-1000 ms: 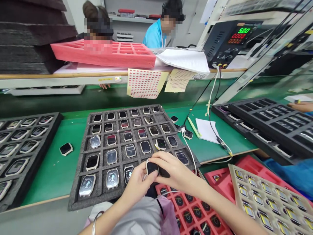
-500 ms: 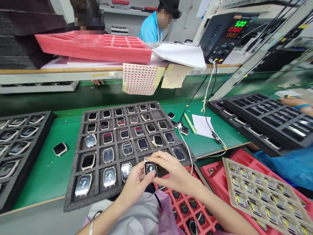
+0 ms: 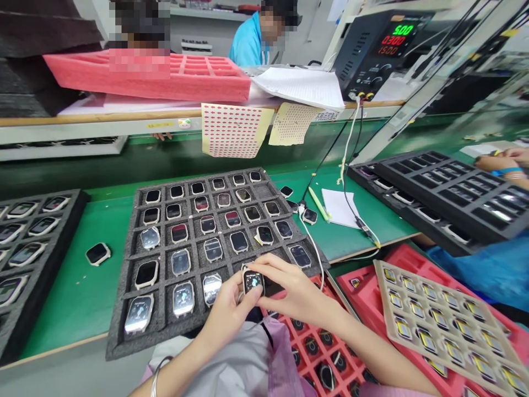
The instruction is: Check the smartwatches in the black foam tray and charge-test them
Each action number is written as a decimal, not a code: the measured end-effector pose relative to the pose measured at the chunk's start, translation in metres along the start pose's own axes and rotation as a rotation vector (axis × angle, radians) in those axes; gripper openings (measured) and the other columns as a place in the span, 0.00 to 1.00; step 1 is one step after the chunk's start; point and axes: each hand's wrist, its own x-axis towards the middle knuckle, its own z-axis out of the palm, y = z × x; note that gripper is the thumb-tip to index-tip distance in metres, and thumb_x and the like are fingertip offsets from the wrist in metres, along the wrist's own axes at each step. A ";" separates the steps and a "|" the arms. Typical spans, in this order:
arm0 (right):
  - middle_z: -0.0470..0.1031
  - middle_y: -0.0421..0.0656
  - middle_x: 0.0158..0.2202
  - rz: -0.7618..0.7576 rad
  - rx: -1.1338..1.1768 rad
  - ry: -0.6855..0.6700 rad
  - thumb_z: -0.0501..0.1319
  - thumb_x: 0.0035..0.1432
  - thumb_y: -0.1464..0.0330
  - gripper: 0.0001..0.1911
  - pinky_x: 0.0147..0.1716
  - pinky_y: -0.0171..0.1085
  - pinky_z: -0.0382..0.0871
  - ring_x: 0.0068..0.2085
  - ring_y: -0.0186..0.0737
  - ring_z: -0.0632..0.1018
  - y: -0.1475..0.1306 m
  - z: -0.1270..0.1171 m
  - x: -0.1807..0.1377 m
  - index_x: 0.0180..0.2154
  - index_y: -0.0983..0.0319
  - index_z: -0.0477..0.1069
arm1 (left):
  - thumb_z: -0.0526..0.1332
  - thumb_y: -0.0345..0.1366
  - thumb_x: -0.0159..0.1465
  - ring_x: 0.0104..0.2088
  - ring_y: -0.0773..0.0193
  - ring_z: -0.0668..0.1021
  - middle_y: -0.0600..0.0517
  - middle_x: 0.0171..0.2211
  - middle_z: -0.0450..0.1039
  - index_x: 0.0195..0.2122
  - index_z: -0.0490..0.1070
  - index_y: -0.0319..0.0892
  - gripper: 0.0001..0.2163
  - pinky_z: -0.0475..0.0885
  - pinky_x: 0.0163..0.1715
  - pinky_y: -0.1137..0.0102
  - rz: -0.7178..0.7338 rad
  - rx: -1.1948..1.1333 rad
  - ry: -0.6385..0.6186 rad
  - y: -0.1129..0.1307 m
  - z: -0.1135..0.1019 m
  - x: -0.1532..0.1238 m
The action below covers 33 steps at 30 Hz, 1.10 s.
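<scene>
Between both hands is a smartwatch without a strap, its screen lit and facing up. My left hand grips it from the left, with the thumb laid on the lower part of the screen. My right hand holds its upper edge and right side with bent fingers. Both hands are over the near right corner of a dark grey foam tray, whose compartments hold rows of similar watch bodies. Some of those screens are lit or reflecting, others dark. The underside of the held watch is hidden.
A lone watch lies on the green bench left of the tray. Right of it are a pen, white paper and cables. Red trays and a beige tray sit lower right. A power supply stands on the shelf; co-workers sit beyond.
The view has shifted slightly, moving the scene a little left and up. Both hands keep the same hold on the watch. At far right, a co-worker's hands show more.
</scene>
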 end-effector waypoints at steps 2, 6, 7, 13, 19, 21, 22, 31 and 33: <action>0.70 0.47 0.45 -0.019 0.021 -0.019 0.65 0.54 0.71 0.22 0.45 0.40 0.69 0.45 0.42 0.73 0.004 -0.010 0.000 0.51 0.62 0.66 | 0.57 0.40 0.63 0.43 0.59 0.73 0.48 0.40 0.72 0.47 0.66 0.40 0.14 0.66 0.45 0.67 -0.029 0.028 -0.012 0.000 0.004 -0.002; 0.71 0.48 0.45 0.012 -0.043 0.005 0.67 0.53 0.64 0.21 0.49 0.45 0.65 0.48 0.46 0.71 0.022 -0.038 -0.003 0.48 0.61 0.69 | 0.62 0.40 0.60 0.32 0.65 0.71 0.54 0.33 0.68 0.50 0.62 0.42 0.19 0.68 0.35 0.71 -0.112 0.065 -0.064 -0.001 0.009 -0.006; 0.71 0.48 0.46 0.040 -0.096 0.005 0.67 0.52 0.63 0.21 0.50 0.46 0.65 0.49 0.47 0.71 0.027 -0.043 -0.005 0.48 0.61 0.69 | 0.62 0.40 0.60 0.30 0.67 0.70 0.55 0.32 0.67 0.50 0.61 0.42 0.19 0.67 0.33 0.72 -0.118 0.065 -0.066 -0.001 0.010 -0.006; 0.67 0.50 0.53 0.128 -0.409 -0.130 0.63 0.57 0.63 0.23 0.50 0.52 0.63 0.53 0.52 0.68 0.035 -0.064 -0.018 0.54 0.58 0.66 | 0.59 0.36 0.62 0.25 0.71 0.65 0.55 0.31 0.66 0.51 0.60 0.41 0.17 0.62 0.26 0.75 -0.074 -0.023 -0.091 0.005 0.019 0.008; 0.73 0.48 0.49 0.220 -0.433 -0.240 0.63 0.54 0.65 0.20 0.48 0.50 0.68 0.49 0.53 0.74 0.063 -0.095 -0.025 0.50 0.58 0.70 | 0.58 0.35 0.61 0.19 0.73 0.60 0.59 0.22 0.61 0.42 0.64 0.40 0.10 0.55 0.19 0.75 -0.047 0.041 -0.036 0.003 0.033 0.027; 0.71 0.49 0.51 0.226 -0.420 -0.275 0.63 0.55 0.65 0.21 0.48 0.48 0.69 0.50 0.53 0.74 0.069 -0.097 -0.022 0.52 0.58 0.69 | 0.59 0.36 0.60 0.18 0.73 0.59 0.61 0.19 0.57 0.41 0.64 0.40 0.09 0.53 0.17 0.75 -0.059 0.077 -0.039 0.000 0.032 0.029; 0.71 0.48 0.51 0.223 -0.427 -0.286 0.62 0.55 0.66 0.22 0.47 0.48 0.69 0.50 0.52 0.74 0.070 -0.096 -0.021 0.52 0.57 0.68 | 0.59 0.36 0.60 0.17 0.73 0.59 0.62 0.19 0.57 0.41 0.63 0.40 0.10 0.52 0.17 0.75 -0.062 0.083 -0.048 -0.001 0.031 0.029; 0.73 0.49 0.45 0.174 -0.427 -0.051 0.63 0.54 0.63 0.17 0.43 0.44 0.72 0.44 0.49 0.76 0.043 -0.089 -0.016 0.46 0.61 0.70 | 0.59 0.27 0.55 0.18 0.77 0.60 0.55 0.31 0.69 0.41 0.64 0.40 0.12 0.53 0.16 0.77 -0.060 -0.033 -0.134 -0.001 0.022 0.031; 0.72 0.49 0.46 0.128 -0.322 -0.001 0.62 0.56 0.64 0.18 0.44 0.41 0.71 0.45 0.47 0.75 0.026 -0.079 -0.014 0.48 0.61 0.69 | 0.60 0.26 0.54 0.18 0.77 0.61 0.54 0.32 0.69 0.42 0.63 0.39 0.15 0.54 0.17 0.78 -0.058 -0.089 -0.168 -0.001 0.021 0.030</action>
